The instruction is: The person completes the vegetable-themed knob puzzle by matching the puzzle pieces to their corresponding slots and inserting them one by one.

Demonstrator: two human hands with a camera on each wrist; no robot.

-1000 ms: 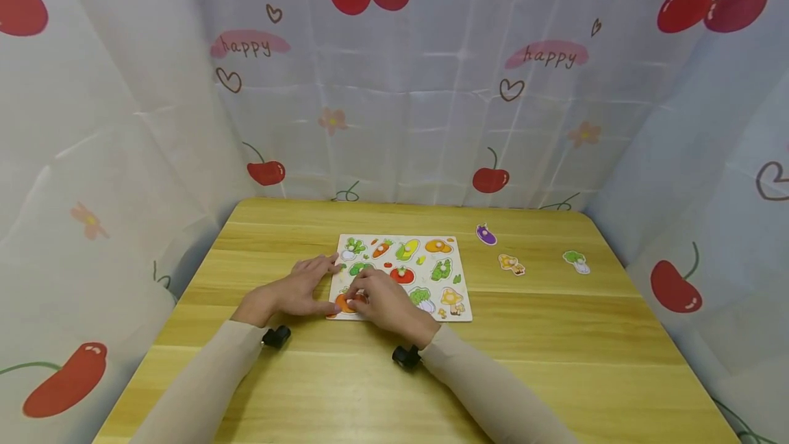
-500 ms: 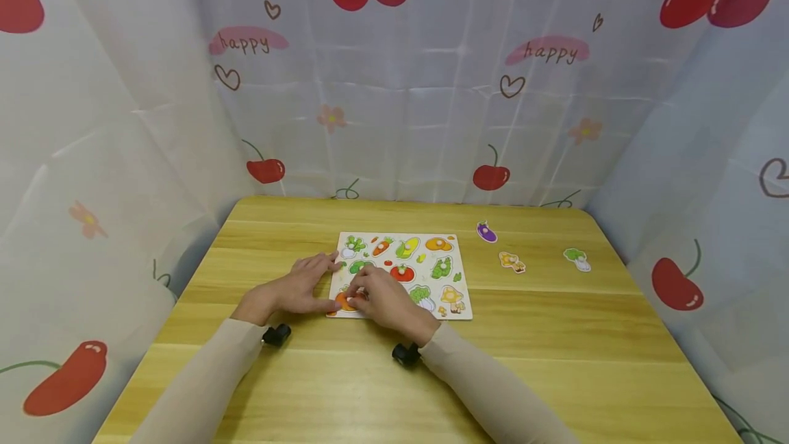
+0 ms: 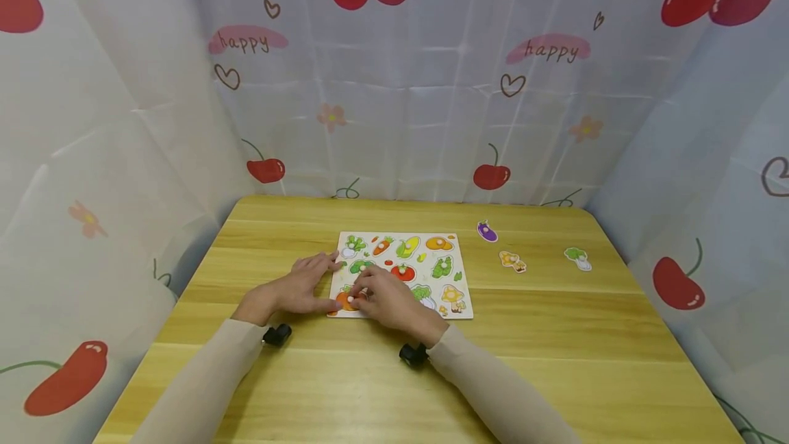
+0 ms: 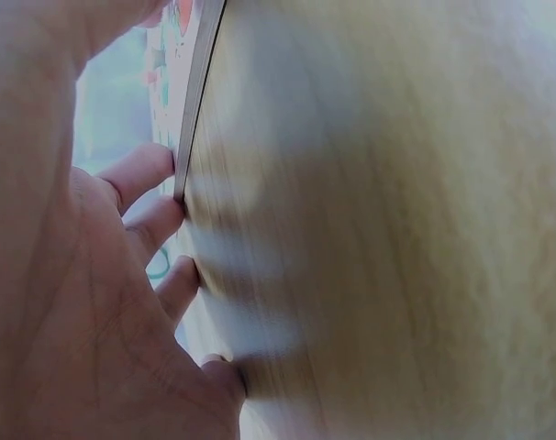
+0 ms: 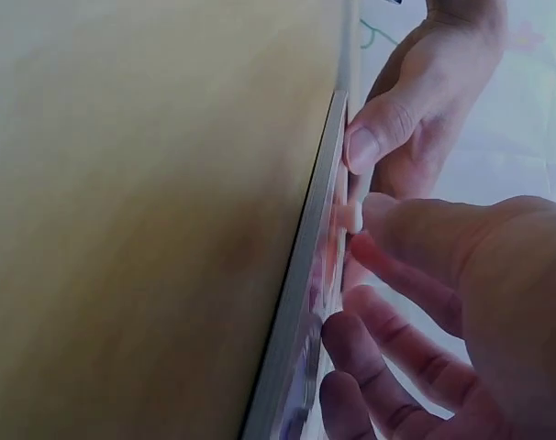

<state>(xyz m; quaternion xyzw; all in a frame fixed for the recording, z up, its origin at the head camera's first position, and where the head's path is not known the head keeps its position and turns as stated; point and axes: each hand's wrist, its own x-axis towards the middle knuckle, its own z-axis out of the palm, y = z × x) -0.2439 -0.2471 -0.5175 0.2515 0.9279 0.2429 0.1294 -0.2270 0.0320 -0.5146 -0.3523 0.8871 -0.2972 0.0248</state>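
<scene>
A wooden vegetable peg puzzle board (image 3: pixel 467 311) lies on the table, most knobbed pieces in their places. At its front left corner is an orange pumpkin-like puzzle piece (image 3: pixel 342 302) with a pale knob (image 5: pixel 350 218). My right hand (image 3: pixel 387 299) is over this piece, thumb and forefinger tips right beside the knob, which shows uncovered in the right wrist view; the other fingers spread loosely. Spread along the board's left edge is my left hand (image 3: pixel 301 291), its fingertips touching the edge and its thumb reaching the front left corner. Part of the pumpkin piece is hidden by both hands.
Right of the board lie three loose pieces: an eggplant (image 3: pixel 487 231), a mushroom (image 3: pixel 512 262) and a cabbage (image 3: pixel 578 259). The wooden table (image 3: pixel 542 355) stands against cherry-printed curtains (image 3: pixel 401 122) on three sides.
My right hand has drawn slightly to the right, and more of the pumpkin piece's knob shows. The left hand and the board stay in place; the head view tilts a little.
</scene>
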